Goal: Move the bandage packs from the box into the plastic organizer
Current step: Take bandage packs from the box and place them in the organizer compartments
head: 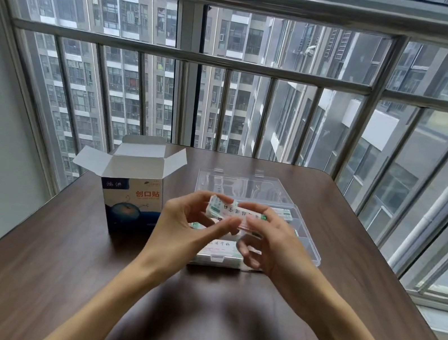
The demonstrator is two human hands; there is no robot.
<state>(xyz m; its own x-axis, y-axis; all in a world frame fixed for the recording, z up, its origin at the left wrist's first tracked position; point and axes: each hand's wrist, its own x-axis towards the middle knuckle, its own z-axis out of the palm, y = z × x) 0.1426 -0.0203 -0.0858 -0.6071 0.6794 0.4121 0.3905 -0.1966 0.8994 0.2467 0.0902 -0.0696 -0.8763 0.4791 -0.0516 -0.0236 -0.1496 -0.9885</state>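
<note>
Over the table (61, 246), left hand (187, 223) and right hand (270, 243) pinch a bandage pack (228, 210) above the organizer (306, 237)

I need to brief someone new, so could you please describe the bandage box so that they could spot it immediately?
On the dark brown wooden table by the barred window, look left of the clear plastic organizer. The white and blue cardboard bandage box stands upright there with its top flaps open. Unlike the see-through organizer, it is opaque, with orange characters printed on its front.

Left grip (193, 224) and right grip (267, 242) both pinching
</note>
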